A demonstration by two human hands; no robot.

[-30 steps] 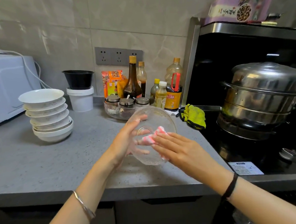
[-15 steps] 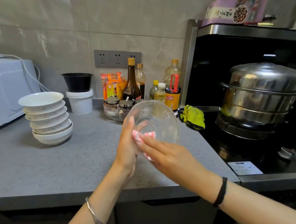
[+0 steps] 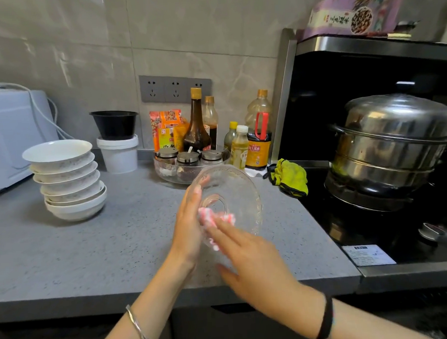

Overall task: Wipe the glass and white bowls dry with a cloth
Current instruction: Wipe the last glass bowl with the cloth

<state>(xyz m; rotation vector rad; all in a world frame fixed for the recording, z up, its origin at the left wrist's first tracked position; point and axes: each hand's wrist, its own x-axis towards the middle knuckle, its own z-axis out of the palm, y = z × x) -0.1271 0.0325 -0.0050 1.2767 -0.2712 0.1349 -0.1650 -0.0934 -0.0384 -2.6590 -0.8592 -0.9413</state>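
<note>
Above the counter's front edge, nearest the camera:
Right hand (image 3: pixel 250 258): fingers stretched flat and pressed on a pink-and-white cloth (image 3: pixel 216 219), pushing it against the glass bowl; not curled round anything. A black band sits on this wrist.
Left hand (image 3: pixel 187 223): open palm laid along the glass bowl's left side, fingertips reaching up to its rim, steadying it rather than clasping it. A silver bangle sits on this forearm.
Glass bowl (image 3: pixel 234 194): clear, held off the worktop between both hands, tipped on edge so its round base faces the camera. Whether the cloth lies inside or outside the glass cannot be told.
Grey counter (image 3: pixel 105 248): speckled, running under the hands.
Left, farther back: a stack of white bowls (image 3: pixel 67 177) stands upright on the counter, well apart from the hands.
Right, farther back: a yellow-green rag (image 3: pixel 291 177) lies at the edge of the black hob (image 3: pixel 350 230), where a lidded steel steamer pot (image 3: pixel 394 144) stands.
Behind the glass bowl: a glass dish with spice jars (image 3: pixel 188 162), then sauce and oil bottles (image 3: pixel 196 124) against the wall.
Back left: a white tub (image 3: pixel 118 155) with a black bowl (image 3: pixel 114 124) on top, and a white appliance (image 3: pixel 11 136) beside them.
</note>
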